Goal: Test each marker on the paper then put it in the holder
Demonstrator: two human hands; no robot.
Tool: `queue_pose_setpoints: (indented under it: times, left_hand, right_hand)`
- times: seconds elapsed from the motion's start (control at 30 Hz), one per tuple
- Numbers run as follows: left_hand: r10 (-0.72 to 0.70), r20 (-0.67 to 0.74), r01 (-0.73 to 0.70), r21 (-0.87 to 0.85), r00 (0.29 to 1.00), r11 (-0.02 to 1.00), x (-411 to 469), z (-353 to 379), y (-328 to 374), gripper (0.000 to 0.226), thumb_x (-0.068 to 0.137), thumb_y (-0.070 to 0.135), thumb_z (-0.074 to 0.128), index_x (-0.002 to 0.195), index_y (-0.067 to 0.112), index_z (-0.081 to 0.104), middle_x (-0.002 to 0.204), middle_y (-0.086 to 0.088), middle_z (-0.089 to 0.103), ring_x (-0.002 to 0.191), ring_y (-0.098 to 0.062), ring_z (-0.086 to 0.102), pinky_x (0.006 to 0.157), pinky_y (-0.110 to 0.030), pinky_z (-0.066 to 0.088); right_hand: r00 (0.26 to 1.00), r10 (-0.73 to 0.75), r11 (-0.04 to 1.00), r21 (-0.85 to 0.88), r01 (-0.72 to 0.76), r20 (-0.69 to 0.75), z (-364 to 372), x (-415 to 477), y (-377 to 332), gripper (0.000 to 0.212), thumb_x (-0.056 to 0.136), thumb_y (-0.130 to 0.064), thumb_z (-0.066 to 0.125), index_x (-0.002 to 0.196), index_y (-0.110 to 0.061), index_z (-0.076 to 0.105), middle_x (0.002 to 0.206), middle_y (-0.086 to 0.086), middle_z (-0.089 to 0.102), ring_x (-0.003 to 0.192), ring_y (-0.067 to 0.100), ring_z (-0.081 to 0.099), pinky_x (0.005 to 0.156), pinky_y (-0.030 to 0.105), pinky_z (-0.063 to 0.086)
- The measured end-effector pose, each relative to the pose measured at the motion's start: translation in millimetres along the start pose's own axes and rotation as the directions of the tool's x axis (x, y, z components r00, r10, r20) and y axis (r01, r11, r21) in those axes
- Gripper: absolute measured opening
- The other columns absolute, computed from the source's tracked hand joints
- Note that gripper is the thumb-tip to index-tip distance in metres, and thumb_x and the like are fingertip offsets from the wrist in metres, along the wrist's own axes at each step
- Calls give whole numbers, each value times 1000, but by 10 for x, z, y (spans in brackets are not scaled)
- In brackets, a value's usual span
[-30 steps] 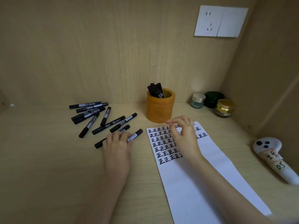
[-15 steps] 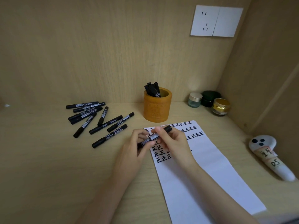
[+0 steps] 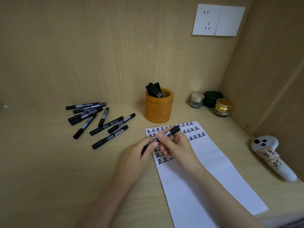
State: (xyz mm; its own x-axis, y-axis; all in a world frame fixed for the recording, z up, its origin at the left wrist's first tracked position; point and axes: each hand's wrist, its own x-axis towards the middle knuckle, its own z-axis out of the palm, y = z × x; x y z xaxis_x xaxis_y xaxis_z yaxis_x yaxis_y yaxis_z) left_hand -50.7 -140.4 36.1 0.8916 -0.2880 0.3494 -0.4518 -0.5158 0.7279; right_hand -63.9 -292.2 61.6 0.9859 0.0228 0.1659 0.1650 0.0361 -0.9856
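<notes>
Both hands grip one black marker [image 3: 171,131] above the top of the white paper [image 3: 210,168]. My left hand [image 3: 139,155] pinches its near end, and my right hand [image 3: 176,143] holds its middle, the far end poking out past my fingers. Rows of black written characters cover the paper's upper part, some hidden under my hands. The orange holder [image 3: 158,109] stands just behind the paper with several black markers [image 3: 154,90] in it. A loose pile of black markers [image 3: 100,120] lies to the left on the desk.
Three small jars [image 3: 212,102] stand in the back right corner. A white controller-like device [image 3: 271,155] lies at the right by the side wall. A white wall socket [image 3: 218,20] is on the back panel. The wooden desk [image 3: 41,162] is walled behind and at the right.
My left hand picked a marker from the pile's near edge and brought it right over the paper. My right hand came back to meet it, and both now hold it.
</notes>
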Motion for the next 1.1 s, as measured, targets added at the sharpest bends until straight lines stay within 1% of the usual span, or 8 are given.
queue_pose_setpoints:
  times: [0.13,0.23,0.37,0.43,0.53,0.6,0.77,1.1]
  left_hand:
    - [-27,47,34,-158,999,987,14,30,-15,38,84,65,43,89,32,60,70,7,65,66,-11,61,68,-40,51]
    - [-30,90,51,-239,995,970,16,36,-25,41,79,68,46,91,31,61,81,3,68,80,-19,64,79,-50,50]
    - [-54,139,86,-241,989,967,-21,72,6,26,88,60,39,101,43,53,83,12,66,79,-11,63,78,-40,51]
    - [-88,137,121,-255,987,959,-29,75,10,19,94,50,34,107,48,48,76,10,58,71,-23,56,72,-43,47]
    - [-99,159,138,-262,982,955,-25,87,-13,22,97,37,35,111,52,43,85,6,56,81,-33,55,80,-48,46]
    - [-85,188,132,-255,979,958,-21,100,-24,26,97,31,41,112,53,42,91,9,58,88,-21,58,86,-39,48]
    - [-88,189,138,-271,978,953,2,120,-45,32,89,27,60,111,47,48,102,12,65,96,1,59,88,-20,45]
    - [-114,165,139,-150,980,979,21,146,-79,16,87,27,64,101,32,61,95,15,65,83,8,56,68,-6,40]
  right_hand:
    - [999,-22,1000,-12,22,26,-56,-32,-3,10,92,-20,60,89,-11,57,55,-2,57,47,9,49,46,17,37]
    - [999,-23,1000,-14,23,34,-85,-68,-9,11,89,-21,61,91,-11,58,58,-1,57,50,9,50,48,15,38]
    - [992,13,1000,8,-12,-129,-164,-85,-39,18,85,-28,66,79,-13,58,54,1,54,43,10,46,43,19,34]
    - [963,72,995,82,-52,-259,-302,-59,-79,26,83,-36,65,68,-17,55,51,0,53,42,12,44,43,21,34]
    - [900,190,946,317,-61,-392,-613,0,-85,20,94,-24,55,77,-16,51,50,-2,52,43,12,47,44,20,36]
    - [884,242,932,349,-97,-399,-792,17,-82,20,96,-22,47,81,-12,55,51,1,56,46,14,52,44,21,34]
    - [899,252,960,212,-185,-358,-1008,-35,11,26,93,-30,56,90,-8,68,76,15,73,66,19,71,41,19,32]
    - [856,74,944,-240,-225,-512,-1050,-12,145,32,80,-26,76,63,-9,55,48,-4,45,43,8,37,43,16,30]
